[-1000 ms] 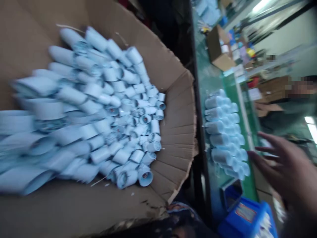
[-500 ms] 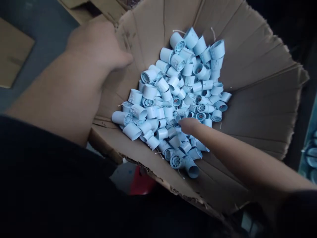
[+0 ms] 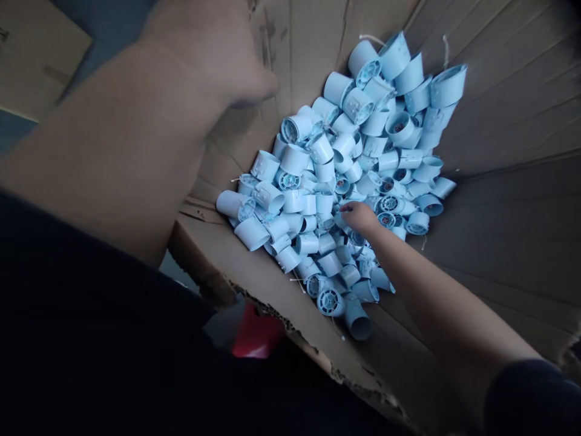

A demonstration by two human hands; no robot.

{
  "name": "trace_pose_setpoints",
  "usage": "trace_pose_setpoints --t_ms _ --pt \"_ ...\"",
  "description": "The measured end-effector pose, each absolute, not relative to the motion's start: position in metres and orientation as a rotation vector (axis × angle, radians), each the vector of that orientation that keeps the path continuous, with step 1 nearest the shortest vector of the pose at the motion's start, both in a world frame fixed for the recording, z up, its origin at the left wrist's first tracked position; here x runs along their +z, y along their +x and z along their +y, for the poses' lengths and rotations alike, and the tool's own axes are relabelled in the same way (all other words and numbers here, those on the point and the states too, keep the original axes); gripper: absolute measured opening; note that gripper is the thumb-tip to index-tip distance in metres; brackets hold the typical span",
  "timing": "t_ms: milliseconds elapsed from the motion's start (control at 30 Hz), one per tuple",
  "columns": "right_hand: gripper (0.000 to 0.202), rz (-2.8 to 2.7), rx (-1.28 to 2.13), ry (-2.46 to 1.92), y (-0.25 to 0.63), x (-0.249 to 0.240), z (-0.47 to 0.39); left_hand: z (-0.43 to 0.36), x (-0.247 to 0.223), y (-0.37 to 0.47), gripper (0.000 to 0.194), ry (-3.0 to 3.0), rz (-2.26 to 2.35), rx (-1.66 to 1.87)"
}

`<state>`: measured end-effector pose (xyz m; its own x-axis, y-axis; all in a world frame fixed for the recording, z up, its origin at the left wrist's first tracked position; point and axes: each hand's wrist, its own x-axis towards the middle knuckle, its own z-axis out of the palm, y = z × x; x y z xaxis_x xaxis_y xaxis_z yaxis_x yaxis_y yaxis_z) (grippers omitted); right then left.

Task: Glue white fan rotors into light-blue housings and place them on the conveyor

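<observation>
My right hand (image 3: pixel 361 217) digs fingers-down into the caps (image 3: pixel 345 175) heaped in the box (image 3: pixel 499 200), grip hidden so I cannot tell, left hand (image 3: pixel 213 54) curled on the wall, nothing lifted out yet.

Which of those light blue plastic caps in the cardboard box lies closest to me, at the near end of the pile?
The cap at the pile's bottom tip, lying on its side with its open mouth facing down-right. It sticks out alone, just below the cap showing a spoked inside.
</observation>
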<state>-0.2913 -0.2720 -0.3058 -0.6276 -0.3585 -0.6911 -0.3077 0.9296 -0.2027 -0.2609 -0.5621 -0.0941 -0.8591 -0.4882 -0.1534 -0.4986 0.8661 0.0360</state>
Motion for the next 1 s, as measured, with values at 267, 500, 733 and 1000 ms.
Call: trace_pose_setpoints --t_ms 267,500,733,1000 --pt "0.053 2.225 -0.082 -0.37 -0.268 -0.315 -0.3 -0.562 -0.096 -0.262 0.066 -0.737 2.914 0.103" --pt "0.046 2.082 -0.08 -0.503 -0.281 -0.292 -0.283 -0.568 -0.099 -0.263 0.065 -0.74 2.926 0.121" --pt "0.031 1.788 0.067 -0.688 -0.289 -0.249 -0.271 -0.567 -0.098 -0.261 0.063 -0.737 2.919 0.116" --pt "0.018 1.833 0.282 -0.718 -0.307 -0.221 -0.276 -0.568 -0.099 -0.262 0.064 -0.74 2.922 0.1"
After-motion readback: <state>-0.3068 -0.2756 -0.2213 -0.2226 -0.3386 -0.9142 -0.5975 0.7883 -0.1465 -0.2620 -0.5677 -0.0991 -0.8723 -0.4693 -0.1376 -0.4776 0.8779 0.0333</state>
